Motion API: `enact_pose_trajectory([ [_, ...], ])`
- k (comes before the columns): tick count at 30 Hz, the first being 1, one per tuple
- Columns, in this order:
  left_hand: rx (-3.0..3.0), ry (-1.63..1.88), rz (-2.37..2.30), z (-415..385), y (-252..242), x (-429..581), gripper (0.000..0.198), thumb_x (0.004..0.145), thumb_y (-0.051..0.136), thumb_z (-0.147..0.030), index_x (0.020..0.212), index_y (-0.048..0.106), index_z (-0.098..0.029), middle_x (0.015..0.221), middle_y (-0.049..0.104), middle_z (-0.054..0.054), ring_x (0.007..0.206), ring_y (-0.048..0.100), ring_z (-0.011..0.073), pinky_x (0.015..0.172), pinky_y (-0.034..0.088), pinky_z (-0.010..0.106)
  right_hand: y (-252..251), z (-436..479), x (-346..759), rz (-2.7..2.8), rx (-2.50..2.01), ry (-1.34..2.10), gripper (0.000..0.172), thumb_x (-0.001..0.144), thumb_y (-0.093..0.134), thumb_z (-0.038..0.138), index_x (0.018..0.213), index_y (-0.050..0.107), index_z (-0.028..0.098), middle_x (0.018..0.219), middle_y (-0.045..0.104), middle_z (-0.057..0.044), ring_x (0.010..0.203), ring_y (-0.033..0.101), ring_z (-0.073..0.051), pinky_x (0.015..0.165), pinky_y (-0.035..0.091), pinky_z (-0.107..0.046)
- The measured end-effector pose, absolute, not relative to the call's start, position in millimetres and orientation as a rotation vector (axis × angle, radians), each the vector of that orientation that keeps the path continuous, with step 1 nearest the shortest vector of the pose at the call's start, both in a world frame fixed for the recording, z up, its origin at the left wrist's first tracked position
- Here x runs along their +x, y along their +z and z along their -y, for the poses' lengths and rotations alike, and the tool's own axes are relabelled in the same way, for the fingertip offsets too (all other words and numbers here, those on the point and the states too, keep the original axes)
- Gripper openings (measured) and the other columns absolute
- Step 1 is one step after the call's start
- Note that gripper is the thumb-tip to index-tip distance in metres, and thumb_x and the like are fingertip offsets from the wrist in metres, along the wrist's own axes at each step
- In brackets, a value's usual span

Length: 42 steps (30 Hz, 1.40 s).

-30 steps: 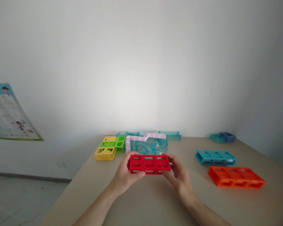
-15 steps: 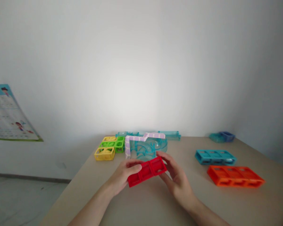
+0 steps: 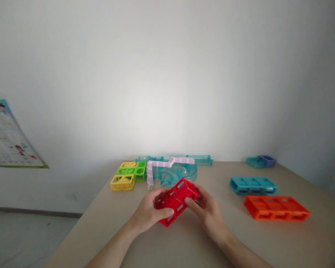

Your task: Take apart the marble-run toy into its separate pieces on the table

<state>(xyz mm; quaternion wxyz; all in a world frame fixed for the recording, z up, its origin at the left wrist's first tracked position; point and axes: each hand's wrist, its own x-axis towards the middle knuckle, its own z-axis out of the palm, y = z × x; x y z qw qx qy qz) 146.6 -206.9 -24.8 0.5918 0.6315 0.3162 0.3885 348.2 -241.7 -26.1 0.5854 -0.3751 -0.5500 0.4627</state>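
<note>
Here you grip a red block [image 3: 176,201] with the fingers of both your left hand [image 3: 149,212] and right hand [image 3: 208,212], just above the surface [image 3: 268,242]. It is a long plastic frame with slotted openings, tilted diagonally.

Head camera looks forward and down across the table [image 3: 268,242] toward the wall [image 3: 167,74].

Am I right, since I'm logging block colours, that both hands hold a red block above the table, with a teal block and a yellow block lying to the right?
Not quite. Both the left hand and right hand do hold the red block above the table, and the teal block lies to the right, but the block beside it is the orange block, not yellow. The head view shows it.
</note>
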Motion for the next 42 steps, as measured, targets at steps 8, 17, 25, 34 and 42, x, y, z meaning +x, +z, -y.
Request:
enact_pose_trajectory([
  [8,1.529,0.95,-0.638,213,-24,152,0.034,0.082,0.066,-0.038,0.106,0.064,-0.015,0.093,0.069,0.008,0.085,0.063,0.0186,0.074,0.047,0.027,-31,246,347,1.457,-0.926,0.968,0.06,0.08,0.072,0.04,0.134,0.049,0.023,0.121,0.064,-0.007,0.105,0.06,-0.026,0.088,0.05,-0.039],
  [17,1.548,1.024,-0.49,218,-26,157,0.041,0.079,0.069,-0.036,0.115,0.059,-0.018,0.11,0.067,0.01,0.096,0.064,0.0225,0.086,0.049,0.034,-25,254,342,1.651,-0.9,0.798,0.05,0.082,0.071,0.034,0.128,0.054,0.025,0.119,0.065,-0.006,0.105,0.06,-0.024,0.091,0.048,-0.037],
  [25,1.891,1.108,-0.694,221,-21,148,0.044,0.071,0.074,-0.026,0.113,0.065,-0.018,0.107,0.07,0.01,0.098,0.065,0.0259,0.091,0.05,0.035,-21,260,345,1.714,-0.854,0.694,0.047,0.081,0.071,0.031,0.126,0.058,0.026,0.114,0.065,-0.008,0.105,0.059,-0.027,0.09,0.047,-0.038],
  [34,1.744,1.08,-0.646,219,-24,149,0.039,0.076,0.07,-0.031,0.112,0.065,-0.017,0.107,0.069,0.01,0.093,0.066,0.0237,0.085,0.05,0.033,-21,258,344,1.717,-0.903,0.705,0.04,0.085,0.065,0.033,0.124,0.057,0.026,0.114,0.064,-0.006,0.1,0.058,-0.024,0.088,0.045,-0.036],
  [42,1.53,1.051,-0.635,216,-28,153,0.034,0.079,0.067,-0.037,0.105,0.063,-0.015,0.102,0.07,0.011,0.089,0.065,0.0226,0.08,0.049,0.032,-17,253,341,1.635,-0.97,0.876,0.031,0.089,0.058,0.041,0.11,0.066,0.019,0.09,0.066,-0.006,0.085,0.058,-0.022,0.079,0.046,-0.034],
])
